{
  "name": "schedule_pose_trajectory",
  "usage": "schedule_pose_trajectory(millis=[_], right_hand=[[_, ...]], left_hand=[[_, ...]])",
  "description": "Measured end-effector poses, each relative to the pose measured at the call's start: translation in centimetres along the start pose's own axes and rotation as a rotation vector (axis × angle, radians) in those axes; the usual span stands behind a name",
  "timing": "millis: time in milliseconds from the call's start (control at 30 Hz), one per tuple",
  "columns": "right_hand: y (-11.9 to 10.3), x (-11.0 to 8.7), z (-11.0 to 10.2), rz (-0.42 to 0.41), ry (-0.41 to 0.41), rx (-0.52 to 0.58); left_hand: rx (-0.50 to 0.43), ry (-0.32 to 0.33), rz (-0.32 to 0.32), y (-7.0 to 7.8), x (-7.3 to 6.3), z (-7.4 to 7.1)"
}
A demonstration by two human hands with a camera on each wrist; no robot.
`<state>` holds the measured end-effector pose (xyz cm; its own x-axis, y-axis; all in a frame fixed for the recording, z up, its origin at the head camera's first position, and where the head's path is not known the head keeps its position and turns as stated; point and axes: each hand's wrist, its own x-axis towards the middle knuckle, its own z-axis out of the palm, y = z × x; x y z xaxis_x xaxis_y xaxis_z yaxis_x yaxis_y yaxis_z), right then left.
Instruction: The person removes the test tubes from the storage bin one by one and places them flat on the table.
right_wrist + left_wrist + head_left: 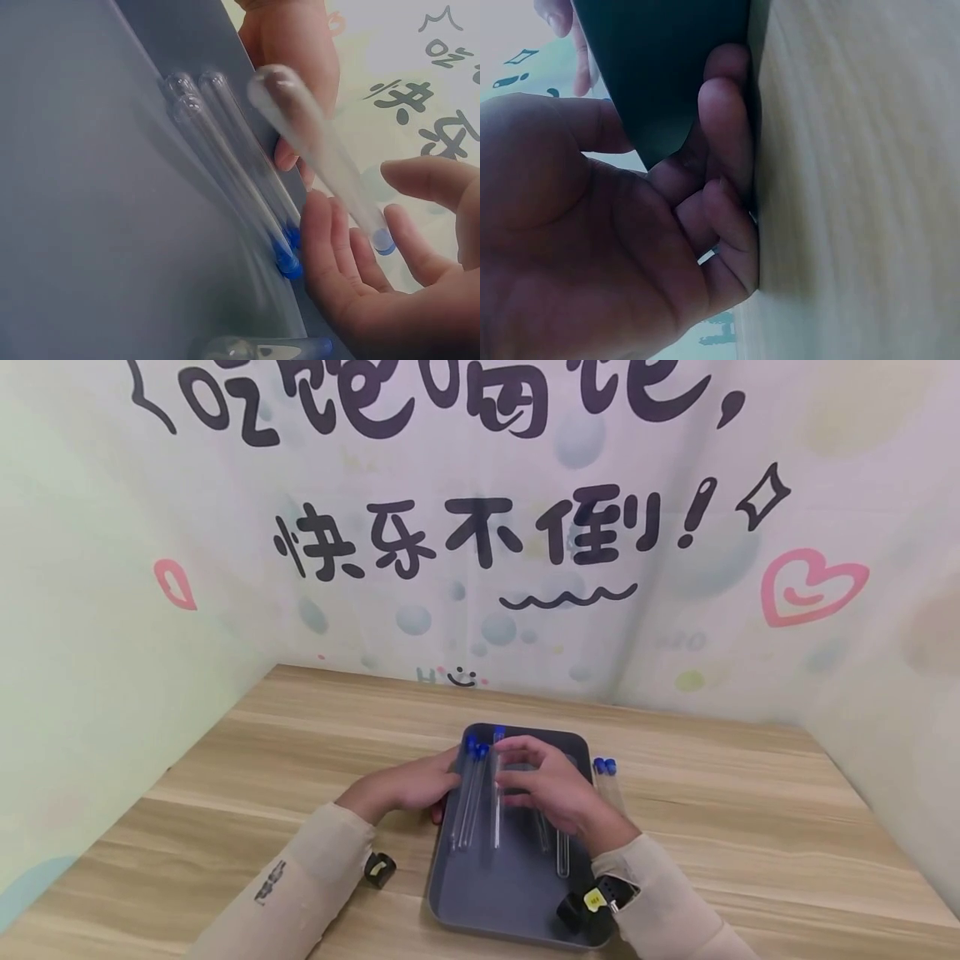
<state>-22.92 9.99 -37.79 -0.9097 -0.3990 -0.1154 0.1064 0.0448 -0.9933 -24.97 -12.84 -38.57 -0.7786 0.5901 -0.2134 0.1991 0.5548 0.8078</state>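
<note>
My left hand (420, 785) grips the left wall of a dark grey tray (495, 893); in the left wrist view its fingers (727, 135) curl under the tray and the thumb lies over the rim. My right hand (551, 785) is over the tray, its fingers around the capped end of a clear test tube (311, 135) with a blue cap (384, 241). That tube tilts above the tray and looks blurred in the right wrist view. Several capped test tubes (470, 802) lie side by side along the tray's left wall. More tubes (562, 856) lie in its right half, partly hidden by my right hand.
Two blue-capped tubes (606, 767) lie on the wooden table (720, 827) just beyond the tray's right wall. A black device (379, 869) is at the left wrist, another (573, 910) at the right. Behind the table hangs a printed cloth (480, 635).
</note>
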Motion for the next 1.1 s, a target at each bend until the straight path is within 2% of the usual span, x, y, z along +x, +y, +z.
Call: schedule_pose_trajectory(millis=[733, 1100], right_hand=[[-1.3, -0.3, -0.5, -0.011, 0.024, 0.039], [-2.8, -1.4, -1.4, -0.058, 0.016, 0.013]], left_hand=[[0.017, 0.003, -0.009, 0.0, 0.0, 0.0], [0.018, 0.011, 0.001, 0.0, 0.0, 0.1]])
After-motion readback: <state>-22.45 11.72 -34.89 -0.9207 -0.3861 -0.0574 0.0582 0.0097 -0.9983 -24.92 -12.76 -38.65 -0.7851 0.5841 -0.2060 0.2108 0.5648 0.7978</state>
